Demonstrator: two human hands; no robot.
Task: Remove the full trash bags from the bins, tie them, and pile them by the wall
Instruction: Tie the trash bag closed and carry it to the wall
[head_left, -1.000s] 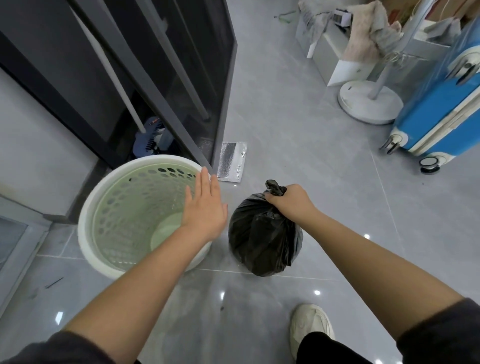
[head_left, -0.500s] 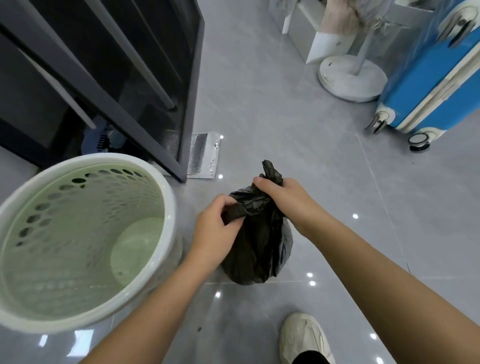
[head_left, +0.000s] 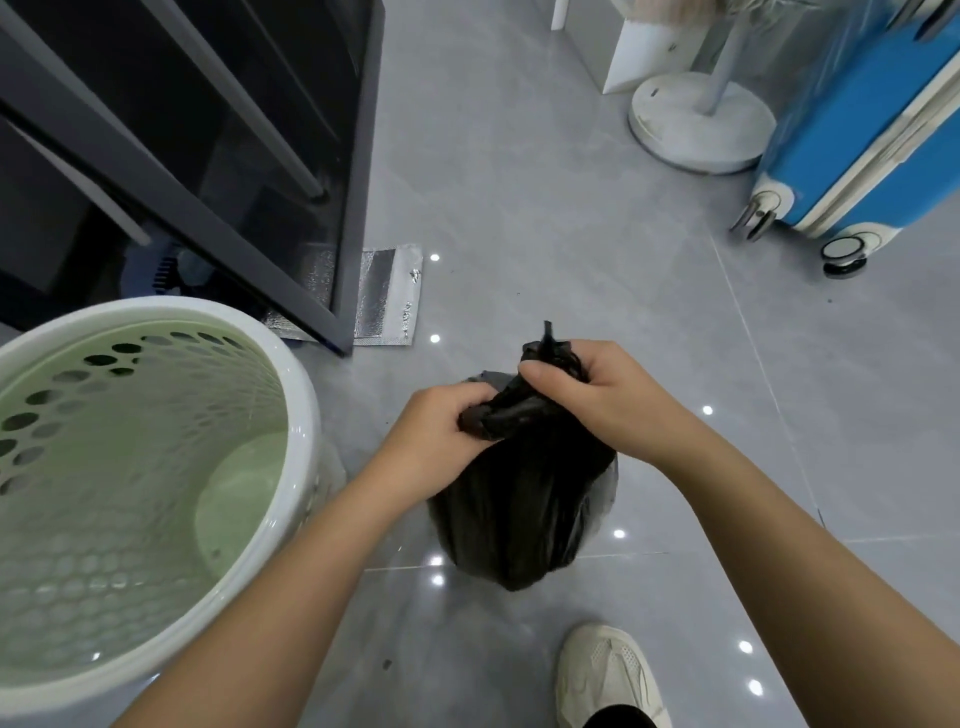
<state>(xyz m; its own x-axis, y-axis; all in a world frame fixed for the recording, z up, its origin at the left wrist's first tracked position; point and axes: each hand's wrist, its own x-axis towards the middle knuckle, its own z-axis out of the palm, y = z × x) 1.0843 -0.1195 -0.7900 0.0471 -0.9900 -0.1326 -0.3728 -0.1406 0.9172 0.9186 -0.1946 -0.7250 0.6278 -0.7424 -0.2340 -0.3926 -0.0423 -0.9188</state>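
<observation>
Trash bag, centre frame: soft, slippery film, judged light; both left hand and right hand grasp its gathered neck, the proper hold.

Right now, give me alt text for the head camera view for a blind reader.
Two hands grip the gathered neck of a black trash bag, the left hand on a twisted end, the right hand at the top. A white bin with a green perforated inside stands to its left on grey tiles; a blue suitcase is far right.
</observation>
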